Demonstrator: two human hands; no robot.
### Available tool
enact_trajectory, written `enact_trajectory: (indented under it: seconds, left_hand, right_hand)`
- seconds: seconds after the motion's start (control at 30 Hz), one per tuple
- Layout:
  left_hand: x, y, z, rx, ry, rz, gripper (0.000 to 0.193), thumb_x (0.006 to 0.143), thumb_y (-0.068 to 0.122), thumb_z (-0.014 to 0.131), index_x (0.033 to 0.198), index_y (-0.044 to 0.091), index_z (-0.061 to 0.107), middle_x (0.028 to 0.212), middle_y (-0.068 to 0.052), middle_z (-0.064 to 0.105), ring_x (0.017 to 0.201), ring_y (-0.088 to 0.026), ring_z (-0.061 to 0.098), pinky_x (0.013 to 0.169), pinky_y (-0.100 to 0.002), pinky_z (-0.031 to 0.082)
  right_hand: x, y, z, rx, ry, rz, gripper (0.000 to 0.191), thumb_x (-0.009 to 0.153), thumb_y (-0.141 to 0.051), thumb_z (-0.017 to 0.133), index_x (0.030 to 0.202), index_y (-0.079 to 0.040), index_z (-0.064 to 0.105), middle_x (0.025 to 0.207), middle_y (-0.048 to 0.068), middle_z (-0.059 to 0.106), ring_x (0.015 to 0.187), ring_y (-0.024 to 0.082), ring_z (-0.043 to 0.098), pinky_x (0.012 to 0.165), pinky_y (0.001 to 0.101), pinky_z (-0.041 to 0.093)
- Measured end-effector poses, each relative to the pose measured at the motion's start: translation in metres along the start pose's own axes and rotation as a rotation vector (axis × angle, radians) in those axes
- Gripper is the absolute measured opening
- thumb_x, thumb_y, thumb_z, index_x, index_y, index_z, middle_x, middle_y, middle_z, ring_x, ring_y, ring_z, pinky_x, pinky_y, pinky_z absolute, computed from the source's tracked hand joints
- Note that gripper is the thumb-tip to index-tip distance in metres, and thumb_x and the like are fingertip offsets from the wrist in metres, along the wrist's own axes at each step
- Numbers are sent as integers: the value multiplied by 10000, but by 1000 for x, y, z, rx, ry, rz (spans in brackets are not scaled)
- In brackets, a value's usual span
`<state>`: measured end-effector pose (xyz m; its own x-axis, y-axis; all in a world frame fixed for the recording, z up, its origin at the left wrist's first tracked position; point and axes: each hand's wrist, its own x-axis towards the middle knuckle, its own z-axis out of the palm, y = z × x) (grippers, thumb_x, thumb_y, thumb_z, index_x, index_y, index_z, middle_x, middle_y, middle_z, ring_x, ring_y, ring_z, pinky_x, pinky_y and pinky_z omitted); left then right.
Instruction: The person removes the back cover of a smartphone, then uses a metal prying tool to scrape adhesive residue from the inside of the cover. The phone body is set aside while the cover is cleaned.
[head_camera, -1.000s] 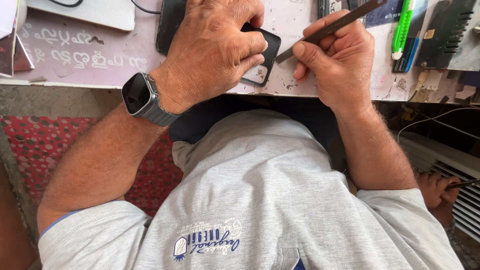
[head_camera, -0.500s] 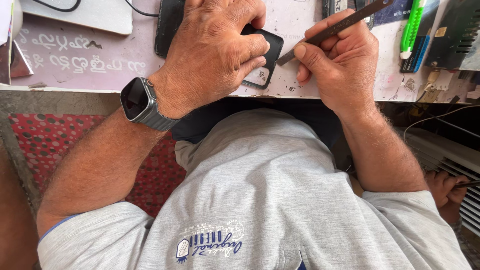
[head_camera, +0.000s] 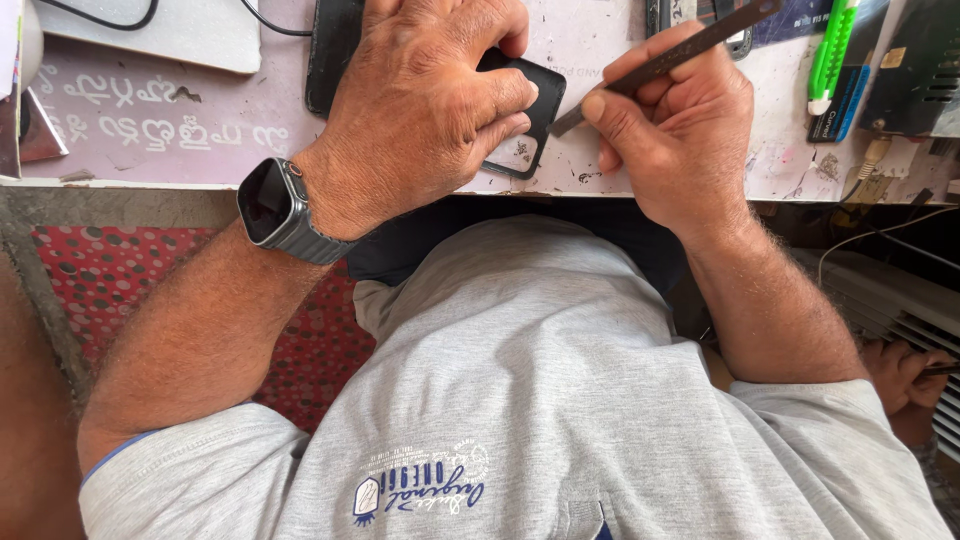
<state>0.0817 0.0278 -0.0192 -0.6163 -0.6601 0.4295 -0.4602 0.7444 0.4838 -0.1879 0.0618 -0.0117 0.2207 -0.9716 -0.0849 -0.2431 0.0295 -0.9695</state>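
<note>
My left hand (head_camera: 430, 105) presses down on a small black phone-like device (head_camera: 530, 120) lying at the near edge of a worn pinkish-white workbench (head_camera: 180, 140). A dark watch (head_camera: 275, 205) sits on that wrist. My right hand (head_camera: 680, 130) grips a thin dark metal tool (head_camera: 670, 55), held like a pen. Its flat tip touches the device's right edge. Most of the device is hidden under my left fingers.
A green-handled cutter (head_camera: 832, 55) and a dark box (head_camera: 915, 70) lie at the bench's far right. A second dark device (head_camera: 330, 55) and a grey slab (head_camera: 170, 30) with a cable sit at the back left. A red patterned mat (head_camera: 120, 280) covers the floor below.
My right hand has drawn the tool's tip in to the device's right edge. My left hand stays pressed on the device.
</note>
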Motion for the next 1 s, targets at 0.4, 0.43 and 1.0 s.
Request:
enact_trajectory:
  seconds: [0.4, 0.43, 1.0]
  left_hand:
    - [1, 0, 0, -19, -3, -3, 112, 972, 250, 831, 985, 153, 776, 1165, 0, 587, 1236, -232, 487, 1075, -477, 329]
    - [2, 0, 0, -28, 0, -1, 112, 974, 254, 832, 985, 157, 777, 1167, -1, 587, 1235, -233, 486, 1076, -476, 328]
    - [3, 2, -1, 2, -18, -8, 116, 971, 259, 835, 1009, 164, 782, 1186, 10, 582, 1253, -222, 488, 1099, -470, 326]
  right_hand:
    - [-1, 4, -1, -66, -30, -106, 201, 1137, 61, 700, 1174, 35, 504, 824, 151, 691, 616, 97, 666, 460, 195, 530]
    - [-1, 5, -1, -66, -33, -117, 200, 1139, 59, 700, 1157, 38, 502, 829, 150, 692, 620, 96, 666, 463, 195, 532]
    - [0, 6, -5, -109, -63, -178, 181, 1143, 55, 710, 1121, 21, 533, 837, 129, 676, 690, 105, 698, 520, 197, 558]
